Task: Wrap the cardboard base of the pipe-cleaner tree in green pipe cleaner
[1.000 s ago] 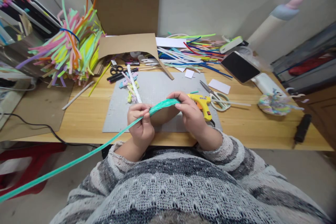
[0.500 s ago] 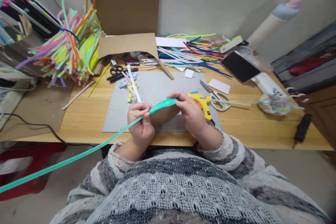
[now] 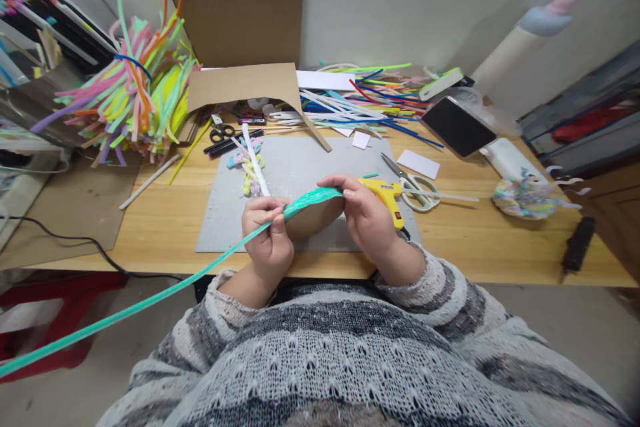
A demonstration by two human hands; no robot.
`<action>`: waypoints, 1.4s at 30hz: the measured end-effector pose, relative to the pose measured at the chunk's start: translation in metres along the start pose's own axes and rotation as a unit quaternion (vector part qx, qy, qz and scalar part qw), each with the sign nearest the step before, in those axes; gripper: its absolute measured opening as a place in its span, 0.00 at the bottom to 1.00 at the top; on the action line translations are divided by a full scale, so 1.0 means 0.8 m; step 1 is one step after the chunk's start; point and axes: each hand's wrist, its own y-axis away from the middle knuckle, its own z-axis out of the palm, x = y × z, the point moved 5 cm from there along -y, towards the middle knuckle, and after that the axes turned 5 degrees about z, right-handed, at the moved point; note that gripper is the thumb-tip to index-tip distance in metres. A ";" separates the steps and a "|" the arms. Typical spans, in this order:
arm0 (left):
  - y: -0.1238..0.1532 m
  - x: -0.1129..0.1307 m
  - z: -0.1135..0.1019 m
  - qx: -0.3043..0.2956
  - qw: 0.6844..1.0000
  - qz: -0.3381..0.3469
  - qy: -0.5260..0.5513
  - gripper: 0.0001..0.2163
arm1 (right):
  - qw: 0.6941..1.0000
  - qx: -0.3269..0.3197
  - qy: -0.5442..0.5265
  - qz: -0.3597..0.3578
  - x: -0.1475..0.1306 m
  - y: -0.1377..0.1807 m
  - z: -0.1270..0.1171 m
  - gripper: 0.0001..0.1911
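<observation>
My left hand (image 3: 267, 235) pinches a teal pipe cleaner (image 3: 200, 273) between thumb and fingers, against the left end of a brown cardboard piece (image 3: 315, 218). The pipe cleaner's long free length trails off to the lower left. More teal fuzzy strands lie along the curved top edge of the cardboard. At the other end, my right hand (image 3: 369, 221) grips the cardboard, its index finger resting over the teal edge. Both hands are above the front of a grey cutting mat (image 3: 295, 153). A yellow glue gun (image 3: 391, 200) lies just beyond my right hand, partly covered by it.
White-handled scissors (image 3: 421, 193) lie right of the glue gun. A white rod (image 3: 254, 160) rests on the mat beside pastel fuzzy pieces. Bundled pipe cleaners (image 3: 135, 93) stand at left, loose ones (image 3: 350, 103) at the back. A phone (image 3: 459, 125) leans at the right.
The fingers of my right hand have shifted slightly right along the cardboard, showing more of its teal edge. My left hand keeps its pinch in nearly the same place.
</observation>
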 end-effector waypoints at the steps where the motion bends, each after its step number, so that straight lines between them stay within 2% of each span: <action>1: 0.000 0.000 0.000 0.001 1.000 0.000 0.000 0.02 | 1.000 0.002 -0.009 -0.002 0.001 0.000 0.000 0.15; 6: -0.001 0.001 0.000 -0.002 1.000 0.000 -0.004 0.02 | 0.997 0.039 -0.055 -0.037 0.000 0.001 -0.002 0.14; 12: -0.001 0.001 -0.001 -0.007 1.000 -0.003 -0.015 0.01 | 0.990 0.092 -0.021 -0.106 -0.020 0.012 -0.011 0.11; 14: -0.001 0.000 -0.001 -0.004 1.000 -0.001 -0.011 0.01 | 0.987 0.089 0.002 -0.133 -0.027 0.014 -0.012 0.07; 16: -0.001 0.000 -0.002 -0.002 1.000 0.000 -0.008 0.01 | 0.986 0.077 0.014 -0.148 -0.029 0.015 -0.013 0.08; 25: -0.002 0.002 -0.001 -0.008 1.000 -0.002 -0.007 0.01 | 0.987 0.049 0.052 -0.143 -0.022 0.018 -0.012 0.10; 29: -0.002 0.002 -0.001 -0.009 1.000 0.000 -0.010 0.02 | 0.987 0.046 0.027 -0.152 -0.022 0.018 -0.010 0.10; 38: -0.002 0.001 -0.001 -0.005 1.000 0.003 -0.004 0.02 | 0.979 0.147 -0.025 -0.141 -0.019 0.013 -0.016 0.13; 42: -0.002 0.001 -0.001 -0.006 1.000 0.002 -0.008 0.02 | 0.975 0.179 -0.041 -0.128 -0.018 0.010 -0.020 0.08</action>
